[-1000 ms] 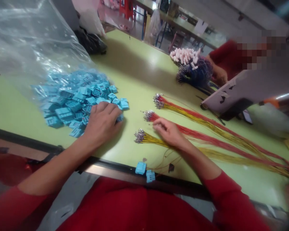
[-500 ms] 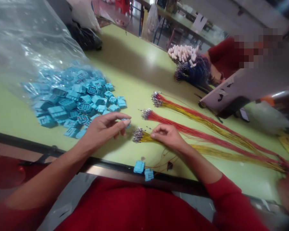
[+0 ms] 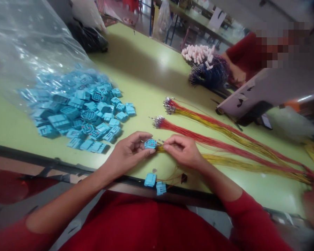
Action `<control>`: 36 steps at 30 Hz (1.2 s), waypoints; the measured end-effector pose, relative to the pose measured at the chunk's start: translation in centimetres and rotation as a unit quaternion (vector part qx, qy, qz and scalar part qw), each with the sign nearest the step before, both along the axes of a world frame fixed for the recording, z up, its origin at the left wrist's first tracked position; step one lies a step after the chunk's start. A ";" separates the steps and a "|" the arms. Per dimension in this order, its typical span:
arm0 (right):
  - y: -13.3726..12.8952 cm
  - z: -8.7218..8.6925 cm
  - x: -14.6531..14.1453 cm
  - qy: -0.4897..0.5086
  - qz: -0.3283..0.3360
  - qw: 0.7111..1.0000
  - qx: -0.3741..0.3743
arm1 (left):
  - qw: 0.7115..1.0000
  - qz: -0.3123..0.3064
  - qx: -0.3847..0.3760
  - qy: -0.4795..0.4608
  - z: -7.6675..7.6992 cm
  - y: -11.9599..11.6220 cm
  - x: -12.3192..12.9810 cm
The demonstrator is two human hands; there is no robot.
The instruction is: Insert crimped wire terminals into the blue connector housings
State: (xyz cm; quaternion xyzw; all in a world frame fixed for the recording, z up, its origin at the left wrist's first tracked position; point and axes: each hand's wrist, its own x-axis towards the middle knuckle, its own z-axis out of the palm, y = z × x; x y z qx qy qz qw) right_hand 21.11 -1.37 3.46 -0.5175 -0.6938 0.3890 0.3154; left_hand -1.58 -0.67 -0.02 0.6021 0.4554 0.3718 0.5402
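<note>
Wires' tips [image 3: 159, 149] hidden behind fingers [image 3: 167, 146]

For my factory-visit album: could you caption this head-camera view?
A left hand holds a blue connector housing against yellow wire ends pinched by the right hand, beside a heap of housings.

We see the person's body only in part, from above. The person wears a red top [image 3: 136, 223] with long sleeves, and its front fills the lower middle of the view, below the near edge of the table [image 3: 199, 198]. The cloth looks soft and plain, one deep red colour all over. The left sleeve [image 3: 9, 237] ends on the forearm, and the right sleeve [image 3: 242, 209] ends on the forearm too, with a simple edge. Past these sleeves the forearms are bare, and the left hand [image 3: 127, 152] and the right hand [image 3: 183, 151] are also bare.
</note>
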 end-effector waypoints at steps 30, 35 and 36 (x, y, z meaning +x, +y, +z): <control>-0.3 0.2 0.7 -0.005 0.082 0.979 0.185 | 0.999 -0.016 0.031 0.021 -1.2 -0.5 1.2; -1.6 0.7 1.2 -0.038 0.089 0.983 0.154 | 0.997 -0.014 -0.073 -0.019 -0.8 -0.6 1.2; -1.8 0.8 1.3 -0.054 0.080 0.985 0.143 | 0.996 -0.013 -0.087 -0.020 -0.6 -0.6 1.2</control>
